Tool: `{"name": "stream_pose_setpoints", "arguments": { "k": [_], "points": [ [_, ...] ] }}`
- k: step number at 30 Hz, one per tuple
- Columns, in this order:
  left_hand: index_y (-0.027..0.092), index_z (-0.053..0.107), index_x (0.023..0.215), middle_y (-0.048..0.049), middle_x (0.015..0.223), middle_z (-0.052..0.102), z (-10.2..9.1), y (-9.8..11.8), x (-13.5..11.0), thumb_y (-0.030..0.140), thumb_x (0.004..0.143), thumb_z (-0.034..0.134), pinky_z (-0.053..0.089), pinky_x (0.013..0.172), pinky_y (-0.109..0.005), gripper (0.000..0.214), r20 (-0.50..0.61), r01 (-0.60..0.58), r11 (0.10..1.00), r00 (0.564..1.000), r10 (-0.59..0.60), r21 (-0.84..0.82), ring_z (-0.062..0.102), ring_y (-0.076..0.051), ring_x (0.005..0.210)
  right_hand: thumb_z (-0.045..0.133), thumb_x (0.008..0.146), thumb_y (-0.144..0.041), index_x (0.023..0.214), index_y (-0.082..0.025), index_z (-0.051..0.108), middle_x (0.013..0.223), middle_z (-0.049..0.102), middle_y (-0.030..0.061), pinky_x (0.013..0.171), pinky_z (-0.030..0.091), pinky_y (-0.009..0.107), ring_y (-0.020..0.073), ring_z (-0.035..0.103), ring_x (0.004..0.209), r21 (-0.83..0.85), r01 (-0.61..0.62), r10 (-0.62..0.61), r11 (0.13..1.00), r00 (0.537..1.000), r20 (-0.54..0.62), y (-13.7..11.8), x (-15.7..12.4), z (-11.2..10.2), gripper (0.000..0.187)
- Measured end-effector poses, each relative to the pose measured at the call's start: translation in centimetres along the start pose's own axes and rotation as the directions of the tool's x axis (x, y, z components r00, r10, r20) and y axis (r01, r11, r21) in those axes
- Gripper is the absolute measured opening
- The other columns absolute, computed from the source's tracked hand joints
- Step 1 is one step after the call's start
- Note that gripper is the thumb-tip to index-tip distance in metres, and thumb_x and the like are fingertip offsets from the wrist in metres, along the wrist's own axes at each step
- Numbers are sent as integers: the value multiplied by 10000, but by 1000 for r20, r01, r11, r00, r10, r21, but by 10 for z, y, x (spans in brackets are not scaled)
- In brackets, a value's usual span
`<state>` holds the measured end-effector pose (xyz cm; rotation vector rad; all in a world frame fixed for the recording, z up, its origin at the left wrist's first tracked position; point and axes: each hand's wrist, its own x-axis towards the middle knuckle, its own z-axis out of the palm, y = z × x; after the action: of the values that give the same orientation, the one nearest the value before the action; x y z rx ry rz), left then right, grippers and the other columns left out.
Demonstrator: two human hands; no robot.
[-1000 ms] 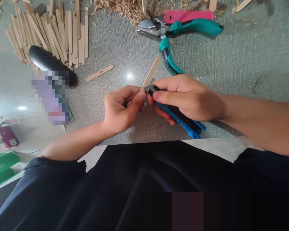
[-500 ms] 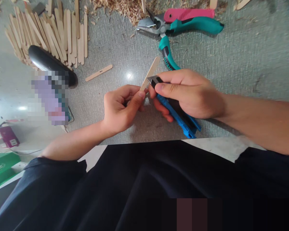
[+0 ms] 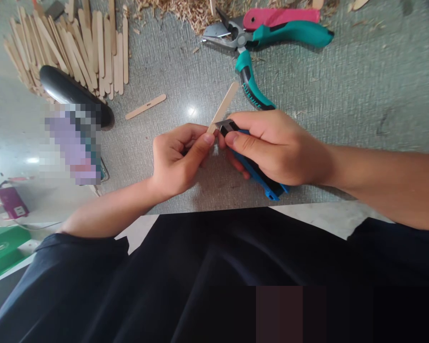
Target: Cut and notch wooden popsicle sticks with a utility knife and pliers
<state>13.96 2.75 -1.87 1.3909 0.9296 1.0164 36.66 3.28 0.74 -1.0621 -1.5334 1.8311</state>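
My left hand (image 3: 180,159) pinches the lower end of a pale wooden craft stick (image 3: 226,105) between thumb and fingers, and the stick slants up to the right. Wrapped in my right hand (image 3: 271,147) is a blue and black utility knife (image 3: 259,178). Its short blade meets the stick's right edge just above my left thumb. Another craft stick (image 3: 146,106), with a small dark slot in its middle, lies on the grey table (image 3: 139,152) up and left of my left hand. Green-handled pliers (image 3: 241,40) lie open beyond my right hand.
A pile of craft sticks (image 3: 82,52) spreads at the upper left, beside a black rounded case (image 3: 76,95) and a blurred-out phone-like object (image 3: 75,147). Wood shavings (image 3: 182,12) and a pink-handled tool (image 3: 282,19) are at the back. A green box (image 3: 7,250) stands lower left.
My right hand and the knife have shifted slightly left and down along the stick, bringing the blade closer to my left thumb. My left hand has barely moved.
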Motion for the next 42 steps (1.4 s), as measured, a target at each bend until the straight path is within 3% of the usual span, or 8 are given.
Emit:
{"name": "stream_pose_setpoints", "arguments": {
  "k": [11, 17, 22, 28, 34, 39, 42],
  "points": [
    [254, 886, 901, 38, 589, 561, -3, -1, 2, 666, 1074, 903, 272, 455, -309, 448, 16, 4, 999, 1000, -5, 49, 357, -80, 483, 587, 1217, -211, 919, -247, 613, 665, 658, -51, 491, 427, 290, 118, 598, 524, 49, -12, 10, 999, 1000, 22, 1, 0, -2, 302],
    [249, 863, 875, 30, 622, 620, -4, 1, 1, 634, 1080, 911, 350, 481, -314, 440, 30, -15, 997, 999, 12, 81, 432, -79, 512, 640, 1199, -255, 844, -244, 597, 654, 644, -47, 481, 415, 274, 103, 590, 522, 37, 18, -21, 999, 997, 69, 2, 2, -3, 357],
    [239, 869, 910, 24, 587, 640, -2, 0, 1, 653, 1087, 895, 311, 425, -282, 451, 29, 32, 999, 999, -33, 20, 463, -82, 462, 614, 1223, -315, 931, -250, 618, 661, 641, -56, 485, 421, 280, 114, 590, 523, 83, 16, -17, 996, 1000, 14, 4, 0, 0, 299],
    [236, 880, 921, 15, 599, 665, -1, 0, 1, 653, 1084, 899, 366, 428, -276, 448, 18, 35, 999, 999, -35, 21, 523, -90, 464, 641, 1207, -338, 934, -254, 631, 659, 637, -56, 523, 454, 298, 125, 607, 552, 38, 27, -26, 999, 999, -29, 6, 0, 2, 285],
    [242, 877, 926, 13, 604, 663, -2, -2, 1, 671, 1084, 891, 347, 425, -288, 457, 27, 64, 998, 998, -64, 15, 497, -92, 459, 714, 1185, -538, 890, -266, 630, 640, 647, -53, 502, 442, 331, 139, 599, 534, 36, 26, -24, 999, 998, -60, 2, 0, 3, 410],
    [255, 870, 919, 29, 583, 609, -3, -3, 1, 662, 1084, 895, 287, 420, -294, 440, 22, 28, 999, 999, -29, 41, 420, -86, 465, 658, 1208, -335, 845, -274, 564, 647, 651, -41, 526, 431, 347, 135, 602, 546, -50, 19, -23, 999, 996, -84, 0, -2, 6, 380],
    [252, 858, 881, 30, 601, 611, -3, -1, 2, 653, 1077, 908, 333, 460, -306, 450, 16, 0, 995, 1000, -1, 97, 413, -81, 496, 581, 1211, -221, 838, -276, 553, 628, 629, -45, 557, 427, 349, 127, 578, 528, -96, 31, -36, 995, 998, -53, 1, -2, 6, 379]
  ]
}}
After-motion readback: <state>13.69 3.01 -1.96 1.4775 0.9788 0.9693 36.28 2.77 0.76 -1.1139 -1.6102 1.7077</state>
